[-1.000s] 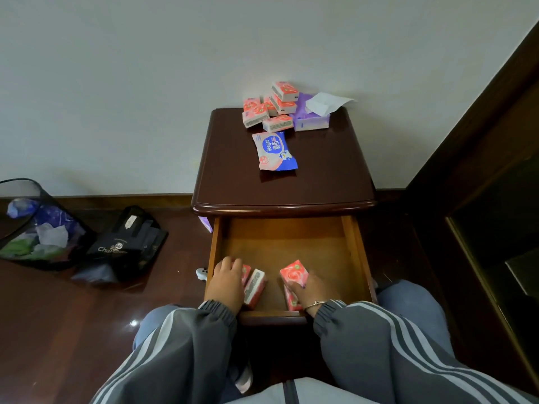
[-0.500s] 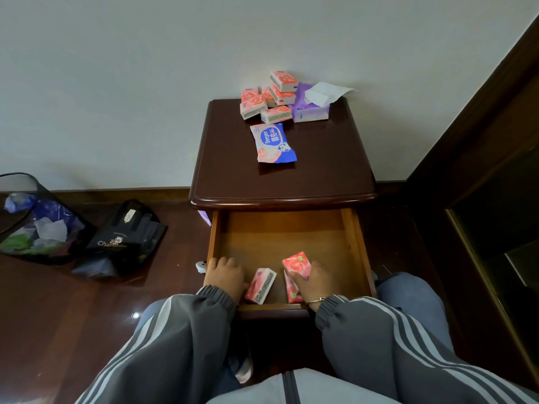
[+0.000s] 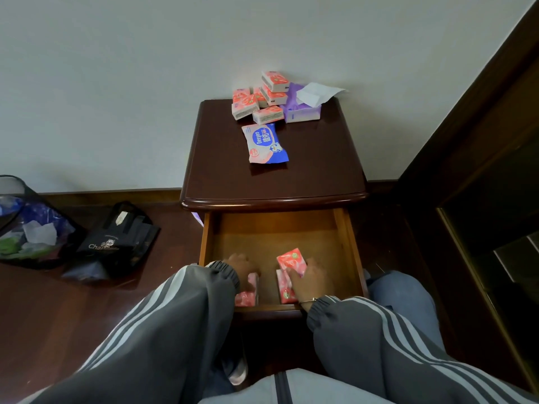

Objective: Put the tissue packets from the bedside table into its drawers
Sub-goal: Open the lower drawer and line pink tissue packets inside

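In the open light wooden drawer the right hand pinches a pink plastic-wrapped rectangular tissue packet. The packet is tilted, one corner pointing away from the wrist. Left of this palm a second pink packet lies lengthwise toward the drawer front. The left hand rests on a third pink packet; whether its fingers close, I cannot tell.

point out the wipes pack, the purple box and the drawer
wipes pack point(image 3: 266, 144): head view, middle of its blue front
purple box point(image 3: 303, 115): head view, its front wall
drawer point(image 3: 277, 231): head view, bare floor near the back
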